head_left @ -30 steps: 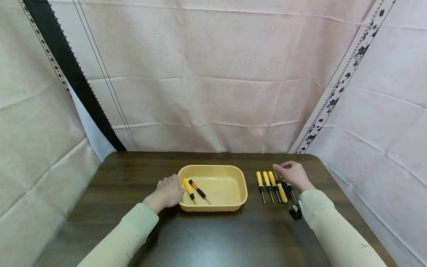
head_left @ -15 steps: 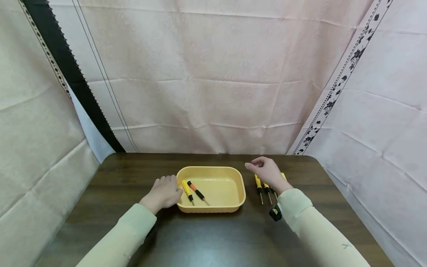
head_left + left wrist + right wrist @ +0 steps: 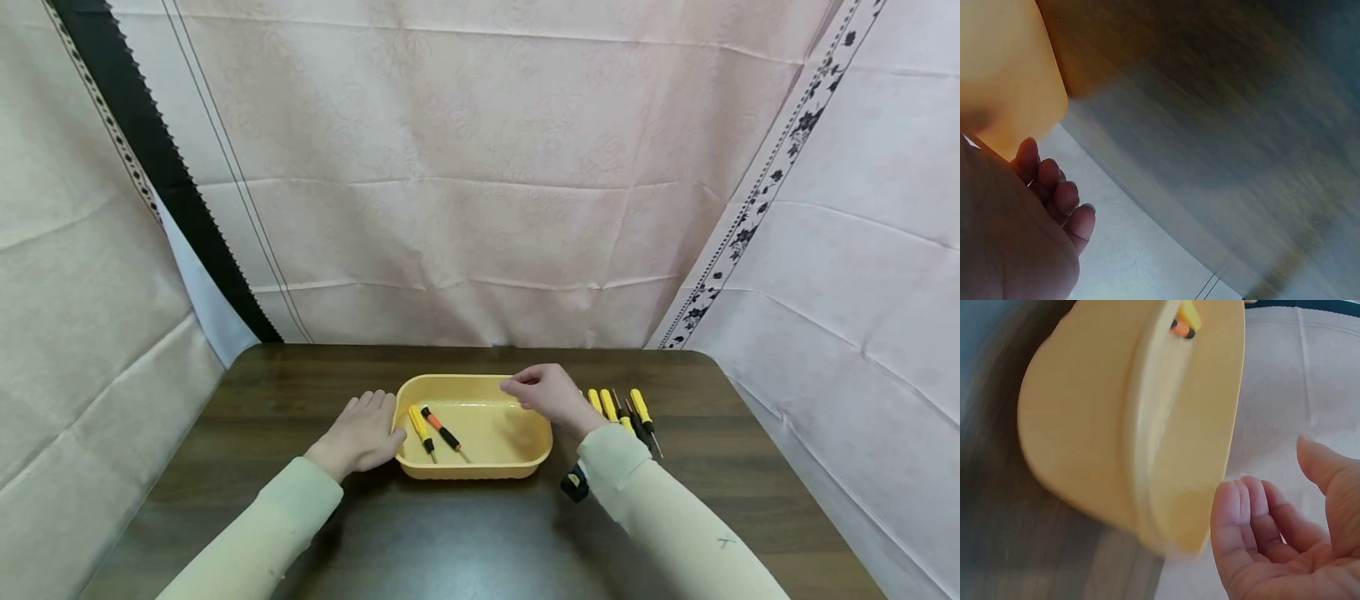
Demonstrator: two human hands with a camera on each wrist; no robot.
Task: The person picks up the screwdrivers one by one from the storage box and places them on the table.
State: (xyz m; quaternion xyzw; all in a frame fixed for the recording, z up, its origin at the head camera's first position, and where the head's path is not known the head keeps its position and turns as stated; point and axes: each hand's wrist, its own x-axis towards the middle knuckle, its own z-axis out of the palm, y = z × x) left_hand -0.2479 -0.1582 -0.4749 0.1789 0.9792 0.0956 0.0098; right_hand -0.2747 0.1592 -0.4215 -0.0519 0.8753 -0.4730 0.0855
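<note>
A pale yellow plastic tray (image 3: 480, 472) sits on the dark wooden table. Inside, toward its left end, lie a yellow-handled screwdriver (image 3: 417, 421) and an orange-and-black screwdriver (image 3: 447, 435). My left hand (image 3: 362, 432) is at the tray's left wall, thumb right at the rim and fingers relaxed; the left wrist view shows the fingers loosely bent beside the tray (image 3: 1019, 59). Over the tray's right end, my right hand (image 3: 551, 398) holds nothing. Its fingers are gently curved and the thumb stands apart from them in the right wrist view.
Right of the tray lie several yellow-and-black screwdrivers (image 3: 609, 406) in a row, partly hidden by the right hand and sleeve. The rightmost yellow-handled screwdriver (image 3: 640, 406) slants. A black device (image 3: 575, 483) is at the right wrist. Pale cloth (image 3: 480, 208) hangs behind the table.
My right hand has moved left from above the screwdriver row to the tray's right end. My left hand has shifted slightly left, its fingers straighter. The two screwdrivers in the tray stay put.
</note>
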